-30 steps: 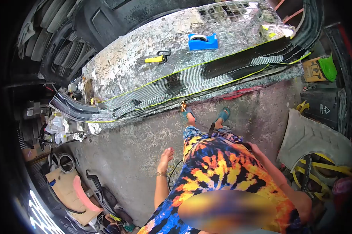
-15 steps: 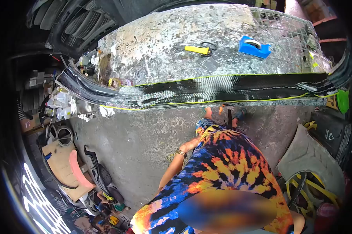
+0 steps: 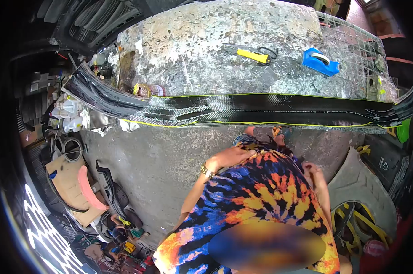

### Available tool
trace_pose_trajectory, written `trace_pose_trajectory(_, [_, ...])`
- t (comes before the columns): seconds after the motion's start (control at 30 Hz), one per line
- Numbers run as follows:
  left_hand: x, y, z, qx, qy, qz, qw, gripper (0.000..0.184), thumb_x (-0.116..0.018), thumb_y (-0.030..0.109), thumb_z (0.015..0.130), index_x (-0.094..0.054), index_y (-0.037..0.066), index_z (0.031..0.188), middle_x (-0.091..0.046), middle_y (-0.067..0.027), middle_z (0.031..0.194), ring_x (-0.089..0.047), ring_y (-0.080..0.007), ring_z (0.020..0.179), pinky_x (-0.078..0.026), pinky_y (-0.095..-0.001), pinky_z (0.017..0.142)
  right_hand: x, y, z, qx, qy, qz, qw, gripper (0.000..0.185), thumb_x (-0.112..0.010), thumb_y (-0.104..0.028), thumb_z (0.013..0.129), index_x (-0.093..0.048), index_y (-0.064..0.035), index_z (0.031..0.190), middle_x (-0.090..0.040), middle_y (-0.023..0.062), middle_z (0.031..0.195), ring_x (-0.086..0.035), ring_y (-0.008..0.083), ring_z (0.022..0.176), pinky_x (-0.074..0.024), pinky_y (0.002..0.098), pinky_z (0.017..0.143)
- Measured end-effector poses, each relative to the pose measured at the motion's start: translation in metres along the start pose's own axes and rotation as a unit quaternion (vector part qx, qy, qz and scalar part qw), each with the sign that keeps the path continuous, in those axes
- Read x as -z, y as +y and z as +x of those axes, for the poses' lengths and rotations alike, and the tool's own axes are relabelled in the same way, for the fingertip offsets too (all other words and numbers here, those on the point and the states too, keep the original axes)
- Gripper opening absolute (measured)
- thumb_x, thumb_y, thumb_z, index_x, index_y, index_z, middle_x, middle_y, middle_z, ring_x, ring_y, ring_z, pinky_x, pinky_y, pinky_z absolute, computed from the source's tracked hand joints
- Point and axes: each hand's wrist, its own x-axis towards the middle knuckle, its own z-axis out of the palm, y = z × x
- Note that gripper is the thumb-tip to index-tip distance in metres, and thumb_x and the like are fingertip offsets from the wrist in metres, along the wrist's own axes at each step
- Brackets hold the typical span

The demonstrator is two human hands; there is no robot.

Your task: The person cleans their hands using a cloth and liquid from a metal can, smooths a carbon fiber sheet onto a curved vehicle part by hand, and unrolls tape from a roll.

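Observation:
My left hand [image 3: 229,157], with a gold watch at the wrist, lies with fingers stretched over the front of my tie-dye shirt [image 3: 266,196]. At the shirt's other side is my right hand [image 3: 312,171], its fingers curled; whatever they may hold is hidden. Both hands are apart from the long black woven, carbon-fibre-like part [image 3: 270,109], which lies along the workbench's near edge with yellow lines along its borders. Behind it on the bench are a yellow-handled cutter [image 3: 253,56], black-handled scissors [image 3: 271,52] partly beside it, and a blue tape dispenser [image 3: 325,68] with a roll.
The stained workbench [image 3: 206,32] spans the far side. A jar [image 3: 149,90] lies behind the black part. Plastic bottles [image 3: 69,112] stand at left, above cardboard [image 3: 67,182] and dark trim parts [image 3: 110,182]. A grey panel [image 3: 359,182] leans at right near a black bin [image 3: 387,157].
My left hand has moved up and right onto the shirt front. My right hand has come into view at the shirt's right side. The bench items sit further right as the view shifted.

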Motion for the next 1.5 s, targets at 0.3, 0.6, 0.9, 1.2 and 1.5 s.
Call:
trace_pose_trajectory(0.3, [-0.007, -0.064, 0.054, -0.106, 0.196, 0.051, 0.974, 0.058, -0.044, 0.05, 0.099, -0.052, 0.005, 0.133, -0.055, -0.0191, 0.132, -0.051, -0.0345, 0.123, -0.04, -0.0406, 0.103, 0.026, 0.016, 0.066, 0.126, 0.004, -0.231, 0.965, 0.032, -0.051, 0.015, 0.084, -0.062, -0.0028, 0.107, -0.062, 0.0012, 0.093, -0.057, 0.0099, 0.08, -0.0458, 0.0233, 0.07])
trace_pose_trajectory(0.6, [-0.037, -0.113, 0.103, -0.08, 0.095, -0.014, 0.992, 0.049, -0.048, 0.043, 0.098, -0.06, 0.001, 0.12, -0.062, -0.0208, 0.121, -0.058, -0.037, 0.114, -0.046, -0.0411, 0.095, 0.048, 0.126, 0.069, -0.022, 0.035, -0.081, 0.996, 0.02, -0.055, -0.017, 0.095, -0.067, -0.0008, 0.092, -0.07, 0.009, 0.082, -0.068, 0.0172, 0.065, -0.051, 0.0255, 0.056])
trace_pose_trajectory(0.9, [0.004, -0.119, 0.128, -0.021, 0.054, 0.079, 0.995, 0.047, -0.049, 0.042, 0.098, -0.061, 0.001, 0.117, -0.063, -0.0204, 0.118, -0.059, -0.0364, 0.111, -0.047, -0.0409, 0.093, -0.024, 0.145, 0.141, 0.047, 0.209, -0.304, 0.928, 0.041, -0.059, -0.044, 0.085, -0.069, -0.0079, 0.102, -0.067, 0.023, 0.103, -0.063, 0.0411, 0.095, -0.0518, 0.0451, 0.08])
trace_pose_trajectory(1.2, [-0.025, -0.097, 0.135, 0.001, 0.134, 0.087, 0.987, 0.044, -0.05, 0.04, 0.098, -0.062, 0.0, 0.115, -0.064, -0.02, 0.115, -0.06, -0.0357, 0.108, -0.048, -0.0408, 0.091, 0.034, 0.13, 0.114, 0.05, 0.169, -0.222, 0.959, 0.037, -0.061, -0.038, 0.081, -0.072, -0.0084, 0.102, -0.069, 0.0182, 0.107, -0.066, 0.0339, 0.098, -0.0506, 0.0426, 0.086])
trace_pose_trajectory(1.5, [-0.133, -0.026, 0.157, 0.006, 0.158, 0.099, 0.982, 0.042, -0.051, 0.038, 0.098, -0.062, 0.0, 0.112, -0.065, -0.0197, 0.112, -0.062, -0.0351, 0.106, -0.049, -0.0406, 0.089, 0.164, 0.197, 0.147, 0.07, 0.172, -0.093, 0.978, 0.023, -0.067, -0.019, 0.08, -0.071, 0.001, 0.09, -0.071, 0.0094, 0.091, -0.059, 0.0139, 0.081, -0.0485, 0.0341, 0.076])
